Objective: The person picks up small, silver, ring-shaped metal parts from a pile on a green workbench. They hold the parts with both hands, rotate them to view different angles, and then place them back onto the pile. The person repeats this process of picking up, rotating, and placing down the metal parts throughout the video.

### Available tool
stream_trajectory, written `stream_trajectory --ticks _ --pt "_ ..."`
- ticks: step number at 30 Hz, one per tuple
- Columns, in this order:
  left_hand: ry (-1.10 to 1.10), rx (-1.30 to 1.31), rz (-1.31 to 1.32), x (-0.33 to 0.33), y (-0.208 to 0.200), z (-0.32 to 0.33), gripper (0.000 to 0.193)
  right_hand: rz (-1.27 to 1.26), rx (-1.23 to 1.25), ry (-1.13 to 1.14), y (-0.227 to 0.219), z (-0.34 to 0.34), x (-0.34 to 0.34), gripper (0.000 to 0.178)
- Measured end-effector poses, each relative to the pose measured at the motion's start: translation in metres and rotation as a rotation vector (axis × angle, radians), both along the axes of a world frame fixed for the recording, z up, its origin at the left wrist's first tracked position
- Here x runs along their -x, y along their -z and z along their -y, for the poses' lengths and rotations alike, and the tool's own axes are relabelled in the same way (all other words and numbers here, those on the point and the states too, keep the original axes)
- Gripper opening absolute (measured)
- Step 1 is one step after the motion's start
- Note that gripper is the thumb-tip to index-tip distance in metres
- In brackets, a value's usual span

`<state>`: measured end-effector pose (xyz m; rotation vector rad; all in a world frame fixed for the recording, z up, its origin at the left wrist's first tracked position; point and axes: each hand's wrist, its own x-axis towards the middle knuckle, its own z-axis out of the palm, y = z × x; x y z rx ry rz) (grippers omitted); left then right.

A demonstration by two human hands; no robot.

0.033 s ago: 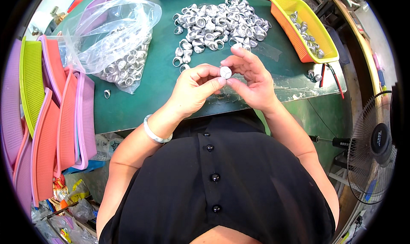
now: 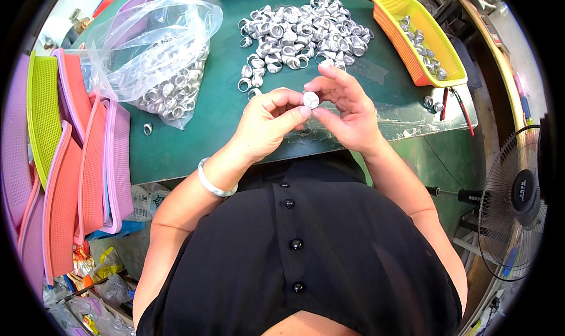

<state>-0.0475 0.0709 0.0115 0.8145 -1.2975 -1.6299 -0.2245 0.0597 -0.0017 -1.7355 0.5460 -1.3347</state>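
A silver-coloured ring point(image 2: 311, 99) with a round flat face is held up over the table's near edge, its face turned upward. My left hand point(image 2: 272, 121) pinches it from the left between thumb and forefinger. From the other side, the thumb and forefinger of my right hand point(image 2: 348, 109) also grip it, the other fingers loosely curled. The band is mostly hidden by my fingers. Just beyond my hands lies a heap of similar silver rings point(image 2: 294, 36) on the green table.
At left, a clear plastic bag point(image 2: 156, 47) holds more rings, with one loose ring point(image 2: 148, 129) nearby. A yellow-orange basket point(image 2: 421, 9) with some rings stands at right, near red-handled pliers point(image 2: 462, 109). Stacked plastic baskets point(image 2: 65, 200) line the left; a fan point(image 2: 521, 192) stands at right.
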Motion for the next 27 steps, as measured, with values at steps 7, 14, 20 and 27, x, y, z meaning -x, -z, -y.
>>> stream_trajectory --ticks 7,14,20,27 --pt "-0.007 -0.004 0.005 -0.0002 0.0010 -0.0008 0.014 -0.011 0.005 0.011 -0.0009 -0.0011 -0.0008 0.064" --pt "-0.023 -0.037 -0.004 0.0009 0.0000 -0.0021 0.015 -0.005 -0.002 0.020 0.0003 -0.0020 -0.0009 0.064" --pt "-0.034 -0.098 0.022 -0.0007 -0.0002 0.0003 0.016 -0.106 0.119 0.123 -0.0005 -0.0018 -0.0011 0.063" --pt "-0.009 -0.142 0.018 -0.0007 0.0031 0.0015 0.020 -0.100 0.108 0.162 0.0022 -0.0027 -0.0006 0.067"
